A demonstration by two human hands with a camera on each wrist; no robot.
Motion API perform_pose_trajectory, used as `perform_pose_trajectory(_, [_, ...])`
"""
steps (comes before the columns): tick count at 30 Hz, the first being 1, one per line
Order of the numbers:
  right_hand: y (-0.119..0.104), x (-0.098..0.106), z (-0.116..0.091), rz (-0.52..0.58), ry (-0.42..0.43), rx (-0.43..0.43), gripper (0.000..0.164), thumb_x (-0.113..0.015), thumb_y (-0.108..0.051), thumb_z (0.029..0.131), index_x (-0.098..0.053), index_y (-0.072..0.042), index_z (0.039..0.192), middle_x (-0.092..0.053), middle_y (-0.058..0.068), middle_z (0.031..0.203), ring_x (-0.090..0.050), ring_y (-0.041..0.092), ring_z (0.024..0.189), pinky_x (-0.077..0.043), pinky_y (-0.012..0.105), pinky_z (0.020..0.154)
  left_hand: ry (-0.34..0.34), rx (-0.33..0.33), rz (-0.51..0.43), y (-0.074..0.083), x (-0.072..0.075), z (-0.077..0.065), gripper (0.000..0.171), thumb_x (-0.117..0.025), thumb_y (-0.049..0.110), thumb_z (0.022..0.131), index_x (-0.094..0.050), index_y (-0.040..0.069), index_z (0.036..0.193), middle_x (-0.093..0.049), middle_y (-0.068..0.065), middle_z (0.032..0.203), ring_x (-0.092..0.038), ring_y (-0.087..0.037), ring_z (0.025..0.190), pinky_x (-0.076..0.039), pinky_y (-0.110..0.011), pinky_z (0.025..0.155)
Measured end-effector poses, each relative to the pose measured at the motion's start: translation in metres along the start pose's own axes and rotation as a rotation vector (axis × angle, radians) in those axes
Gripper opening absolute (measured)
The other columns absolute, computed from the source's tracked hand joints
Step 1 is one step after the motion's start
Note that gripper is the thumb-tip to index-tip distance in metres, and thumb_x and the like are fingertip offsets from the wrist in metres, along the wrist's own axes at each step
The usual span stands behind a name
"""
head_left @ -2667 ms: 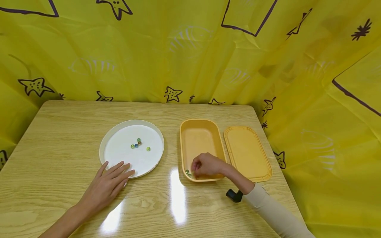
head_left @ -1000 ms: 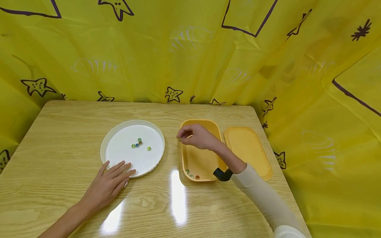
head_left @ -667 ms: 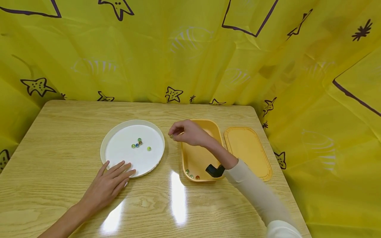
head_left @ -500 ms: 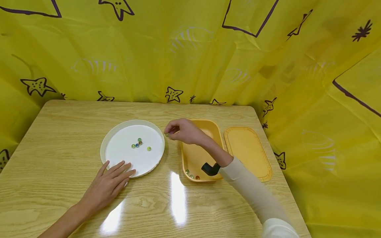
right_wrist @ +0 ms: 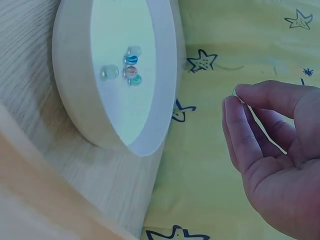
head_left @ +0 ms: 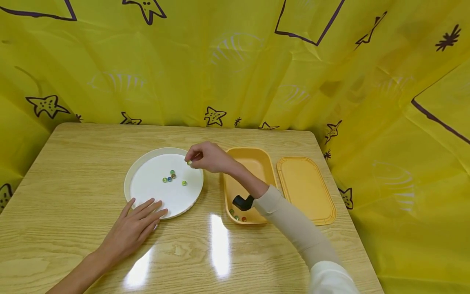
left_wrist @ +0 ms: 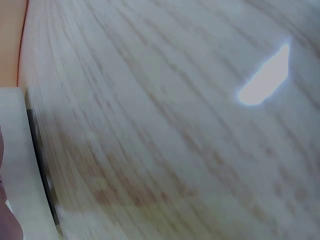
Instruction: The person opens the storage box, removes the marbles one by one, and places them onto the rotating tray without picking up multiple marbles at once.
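My right hand (head_left: 209, 157) pinches a yellow-green marble (head_left: 189, 162) between thumb and fingertips, above the right rim of a round white tray (head_left: 147, 200). In the right wrist view the right hand (right_wrist: 275, 130) shows the same pinch, the marble mostly hidden. Several marbles lie in the tray: a blue marble (head_left: 169, 179), a brown marble (head_left: 174, 176) and green ones in a cluster, plus a yellow-green marble (head_left: 184, 183) apart to the right. With fingers spread and straight, my left hand (head_left: 128, 228) rests on the tray's near-left rim.
An orange rectangular box (head_left: 253, 163) stands right of the tray, with green marbles and a red-orange marble (head_left: 244, 219) in its near-left corner. Its flat lid (head_left: 306, 190) lies to the right. A yellow patterned curtain (head_left: 235, 73) hangs behind the wooden table (head_left: 183, 261).
My right hand picked a marble from the box's near end, then carried it up and left over the tray's right rim. The left hand stays where it was.
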State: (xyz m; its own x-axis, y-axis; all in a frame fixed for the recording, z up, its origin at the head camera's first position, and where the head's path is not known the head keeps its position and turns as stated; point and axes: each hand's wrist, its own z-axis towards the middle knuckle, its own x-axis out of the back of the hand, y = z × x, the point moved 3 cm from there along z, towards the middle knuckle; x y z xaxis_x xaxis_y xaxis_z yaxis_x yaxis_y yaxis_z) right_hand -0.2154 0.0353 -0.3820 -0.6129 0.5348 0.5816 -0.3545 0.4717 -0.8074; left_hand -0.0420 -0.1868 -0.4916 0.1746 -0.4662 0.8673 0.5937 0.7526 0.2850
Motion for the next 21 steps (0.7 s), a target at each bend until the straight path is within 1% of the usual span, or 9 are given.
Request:
perform_pose_trajectory(1, [-0.001,-0.001,0.003,0.000,-0.001,0.002,0.012,-0.067,-0.001,0.093,-0.072,-0.001,0.104,-0.070,0.007,0.102,-0.065,0.016,0.094,-0.053,0.021,0.081,0.000,-0.001,0.001,0.000,0.000,0.000,0.033,-0.063,0.021,0.097,-0.069,0.018,0.130,-0.061,-0.009,0.136,-0.049,-0.030,0.132,-0.017,-0.057,0.115])
perform_pose_trajectory(5, [-0.005,-0.008,0.014,-0.014,-0.004,0.009,0.013,-0.067,0.000,0.093,-0.072,0.000,0.105,-0.071,0.007,0.101,-0.065,0.016,0.092,-0.052,0.019,0.080,0.001,-0.006,0.003,0.000,0.001,0.000,0.031,-0.057,0.026,0.101,-0.069,0.018,0.130,-0.061,-0.009,0.136,-0.048,-0.029,0.132,-0.018,-0.057,0.115])
perform_pose_trajectory(8, [-0.007,-0.014,0.022,-0.024,-0.012,0.004,0.014,-0.067,-0.001,0.093,-0.072,0.002,0.106,-0.070,0.007,0.100,-0.064,0.015,0.091,-0.051,0.018,0.078,0.002,-0.007,-0.002,0.000,0.001,0.000,0.031,-0.057,0.026,0.102,-0.069,0.018,0.130,-0.061,-0.009,0.136,-0.049,-0.030,0.132,-0.018,-0.057,0.115])
perform_pose_trajectory(11, [-0.007,-0.021,0.030,-0.028,-0.026,-0.007,0.016,-0.068,-0.001,0.093,-0.072,0.003,0.108,-0.070,0.006,0.098,-0.063,0.014,0.089,-0.050,0.018,0.076,0.001,-0.007,-0.005,0.001,0.001,0.000,0.032,-0.061,0.023,0.099,-0.069,0.018,0.130,-0.061,-0.009,0.136,-0.049,-0.031,0.131,-0.018,-0.057,0.115])
perform_pose_trajectory(15, [-0.007,-0.029,0.039,-0.052,-0.040,-0.027,0.014,-0.069,-0.002,0.093,-0.073,0.001,0.106,-0.070,0.004,0.095,-0.062,0.011,0.086,-0.050,0.017,0.074,0.000,-0.006,-0.004,0.001,0.001,0.000,0.034,-0.064,0.020,0.095,-0.069,0.018,0.129,-0.062,-0.009,0.136,-0.049,-0.030,0.131,-0.018,-0.056,0.115])
perform_pose_trajectory(18, [-0.005,-0.034,0.045,-0.075,-0.042,-0.043,0.013,-0.069,-0.003,0.093,-0.074,-0.003,0.104,-0.070,0.002,0.093,-0.062,0.010,0.085,-0.049,0.016,0.073,-0.002,-0.005,-0.002,0.001,0.001,0.000,0.034,-0.064,0.021,0.096,-0.069,0.019,0.129,-0.062,-0.009,0.136,-0.049,-0.029,0.131,-0.017,-0.056,0.115])
perform_pose_trajectory(21, [-0.002,-0.039,0.050,-0.085,-0.038,-0.058,0.014,-0.070,-0.004,0.093,-0.074,-0.003,0.106,-0.069,0.002,0.093,-0.061,0.010,0.085,-0.049,0.016,0.072,-0.004,-0.007,-0.001,0.001,0.001,0.000,0.033,-0.062,0.022,0.097,-0.069,0.019,0.129,-0.061,-0.009,0.136,-0.049,-0.030,0.131,-0.017,-0.056,0.115])
